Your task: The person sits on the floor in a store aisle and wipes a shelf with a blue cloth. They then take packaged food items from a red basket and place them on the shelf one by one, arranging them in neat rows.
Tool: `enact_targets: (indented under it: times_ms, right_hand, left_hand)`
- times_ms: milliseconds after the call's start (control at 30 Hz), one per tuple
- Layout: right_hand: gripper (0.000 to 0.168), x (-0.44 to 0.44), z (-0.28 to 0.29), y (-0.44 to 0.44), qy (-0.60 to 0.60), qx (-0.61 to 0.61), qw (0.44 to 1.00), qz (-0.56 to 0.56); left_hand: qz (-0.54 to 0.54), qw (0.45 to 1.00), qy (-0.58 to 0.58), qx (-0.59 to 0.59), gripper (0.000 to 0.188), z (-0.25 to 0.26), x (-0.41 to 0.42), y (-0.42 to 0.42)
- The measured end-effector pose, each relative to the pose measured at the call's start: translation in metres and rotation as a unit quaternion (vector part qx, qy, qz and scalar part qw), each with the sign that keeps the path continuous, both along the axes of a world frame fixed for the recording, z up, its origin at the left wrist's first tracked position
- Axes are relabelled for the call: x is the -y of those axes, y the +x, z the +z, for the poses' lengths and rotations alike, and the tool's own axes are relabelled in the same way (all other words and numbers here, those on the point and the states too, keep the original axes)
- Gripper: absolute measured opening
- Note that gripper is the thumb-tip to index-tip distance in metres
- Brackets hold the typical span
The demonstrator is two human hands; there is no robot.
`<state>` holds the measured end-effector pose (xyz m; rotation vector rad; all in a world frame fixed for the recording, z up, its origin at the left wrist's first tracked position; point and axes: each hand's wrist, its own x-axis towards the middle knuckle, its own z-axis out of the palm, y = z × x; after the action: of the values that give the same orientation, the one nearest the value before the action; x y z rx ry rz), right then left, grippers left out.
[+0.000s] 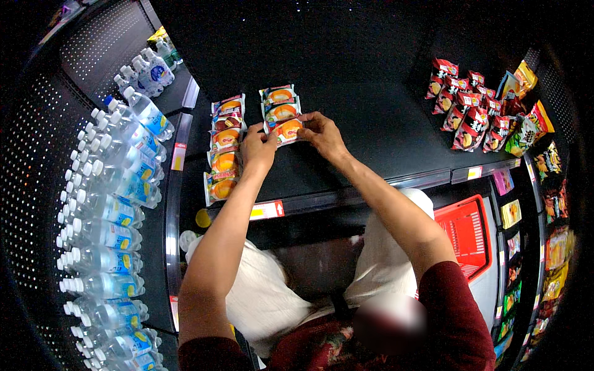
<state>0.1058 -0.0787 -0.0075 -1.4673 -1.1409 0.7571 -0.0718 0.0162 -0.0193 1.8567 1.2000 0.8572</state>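
Note:
A small wrapped snack cake packet (286, 131) is at the near end of a short row on the black shelf (371, 139). My left hand (258, 150) touches its left side with the fingertips. At its right edge, the thumb and fingers of my right hand (324, 135) pinch the wrapper. Behind it in the same row stand more packets (281, 96), orange and white with a picture of a cake. To the left of my left hand runs a longer row of similar packets (223, 163), one of them brownish.
Many clear plastic bottles with blue labels (121, 237) crowd a shelf on the left. Red and black snack bags (469, 127) stand at the right end. A red plastic basket (468, 236) is beside my right knee. Price labels (267, 211) line the shelf's front edge.

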Motion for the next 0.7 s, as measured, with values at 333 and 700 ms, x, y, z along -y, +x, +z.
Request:
enact_targets:
  times_ms: [333,700]
  right_hand:
    - [0.035,-0.011,-0.022,0.002,0.017,0.034,0.999,-0.027]
    - [0.037,-0.001,-0.011,-0.003,0.004,-0.015,0.999,-0.05]
  left_hand:
    - [-0.009,0.998,0.038,-0.057,0.05,-0.014,-0.014,0.003]
    - [0.015,0.993,0.054,-0.103,0.043,0.01,0.005,0.001]
